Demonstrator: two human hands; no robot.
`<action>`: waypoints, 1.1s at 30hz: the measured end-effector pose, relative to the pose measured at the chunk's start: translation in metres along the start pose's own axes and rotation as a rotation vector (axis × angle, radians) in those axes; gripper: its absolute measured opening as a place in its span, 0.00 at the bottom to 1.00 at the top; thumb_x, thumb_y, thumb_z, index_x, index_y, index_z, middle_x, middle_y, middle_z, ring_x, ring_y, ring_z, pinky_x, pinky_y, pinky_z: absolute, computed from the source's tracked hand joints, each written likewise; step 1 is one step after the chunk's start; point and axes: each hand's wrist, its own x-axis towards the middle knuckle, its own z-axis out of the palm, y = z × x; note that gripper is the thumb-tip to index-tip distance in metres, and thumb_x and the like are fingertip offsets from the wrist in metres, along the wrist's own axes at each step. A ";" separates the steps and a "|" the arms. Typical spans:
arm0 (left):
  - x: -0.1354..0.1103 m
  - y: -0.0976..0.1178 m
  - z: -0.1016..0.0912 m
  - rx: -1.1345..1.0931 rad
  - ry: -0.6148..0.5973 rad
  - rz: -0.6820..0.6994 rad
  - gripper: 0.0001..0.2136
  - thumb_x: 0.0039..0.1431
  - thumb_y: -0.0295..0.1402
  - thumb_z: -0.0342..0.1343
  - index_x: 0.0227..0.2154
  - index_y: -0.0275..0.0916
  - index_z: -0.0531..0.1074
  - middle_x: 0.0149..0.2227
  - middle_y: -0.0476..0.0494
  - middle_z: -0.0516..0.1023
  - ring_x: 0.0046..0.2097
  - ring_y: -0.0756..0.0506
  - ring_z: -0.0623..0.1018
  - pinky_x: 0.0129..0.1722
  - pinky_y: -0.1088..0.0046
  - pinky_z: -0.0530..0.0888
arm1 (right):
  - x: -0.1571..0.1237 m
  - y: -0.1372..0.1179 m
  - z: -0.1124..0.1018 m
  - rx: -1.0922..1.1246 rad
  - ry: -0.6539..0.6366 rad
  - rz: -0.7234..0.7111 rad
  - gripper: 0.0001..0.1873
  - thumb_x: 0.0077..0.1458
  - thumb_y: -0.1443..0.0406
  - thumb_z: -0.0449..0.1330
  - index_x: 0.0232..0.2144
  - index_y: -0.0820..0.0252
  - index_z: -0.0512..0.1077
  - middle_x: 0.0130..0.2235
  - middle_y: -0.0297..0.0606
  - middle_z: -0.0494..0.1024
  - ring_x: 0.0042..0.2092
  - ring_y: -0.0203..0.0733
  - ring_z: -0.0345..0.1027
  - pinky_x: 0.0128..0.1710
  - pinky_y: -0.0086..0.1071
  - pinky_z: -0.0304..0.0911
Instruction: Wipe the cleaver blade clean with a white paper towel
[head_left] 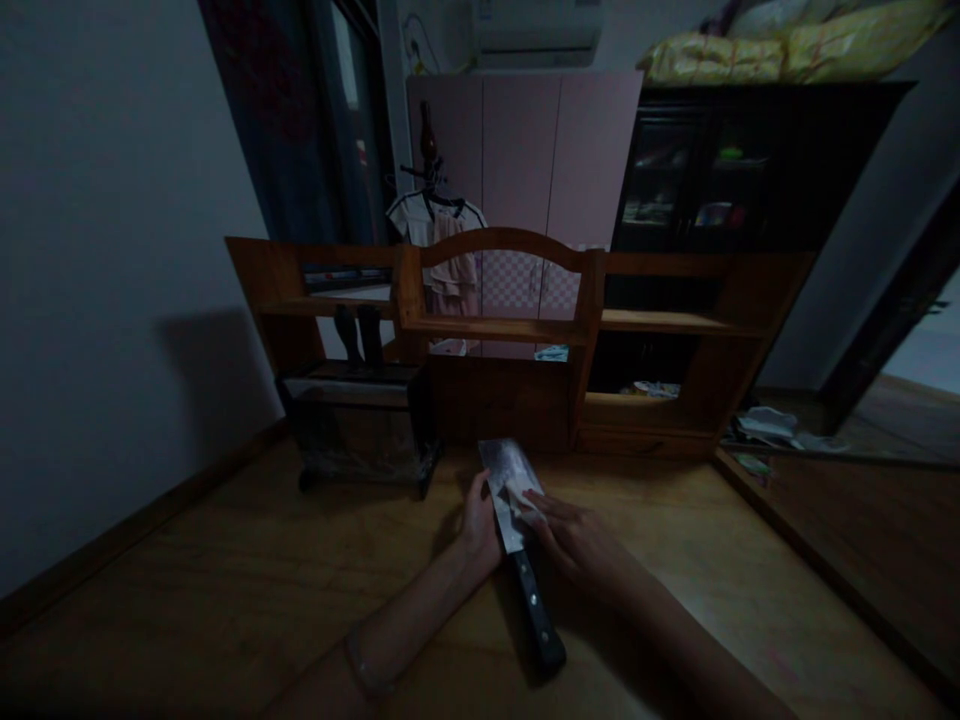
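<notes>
A cleaver with a broad metal blade and a black riveted handle lies tilted above the wooden tabletop, its handle toward me. My left hand grips the blade along its left side, the fingers partly hidden beneath it. On the blade's upper face, my right hand presses a small white cloth or tissue under its fingertips. Neither hand is on the handle. At the left stands a dark knife block with two black knife handles sticking up from it.
A wooden shelf unit stands along the table's far edge, with small items in its compartments. The white wall bounds the left side. Behind are a pink wardrobe and a dark cabinet. A raised edge runs along the table's right.
</notes>
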 end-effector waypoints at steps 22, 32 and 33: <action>0.001 -0.002 0.000 0.067 0.000 0.020 0.22 0.58 0.47 0.50 0.39 0.29 0.73 0.30 0.37 0.78 0.31 0.43 0.77 0.38 0.66 0.72 | 0.009 -0.010 0.007 0.161 -0.030 -0.059 0.22 0.70 0.62 0.41 0.64 0.49 0.52 0.65 0.30 0.51 0.66 0.43 0.39 0.66 0.49 0.36; -0.004 -0.001 0.007 0.040 -0.040 0.032 0.21 0.59 0.46 0.50 0.44 0.31 0.72 0.36 0.37 0.78 0.36 0.43 0.78 0.43 0.67 0.72 | 0.004 0.036 0.025 0.264 0.131 0.166 0.24 0.70 0.56 0.39 0.62 0.53 0.59 0.65 0.32 0.49 0.66 0.45 0.36 0.65 0.47 0.40; -0.004 -0.001 0.008 0.041 -0.057 0.030 0.22 0.59 0.46 0.50 0.45 0.31 0.71 0.37 0.37 0.78 0.37 0.42 0.78 0.44 0.66 0.72 | 0.004 0.038 0.027 0.272 0.168 0.188 0.24 0.70 0.55 0.39 0.62 0.53 0.59 0.65 0.32 0.49 0.66 0.45 0.37 0.65 0.47 0.40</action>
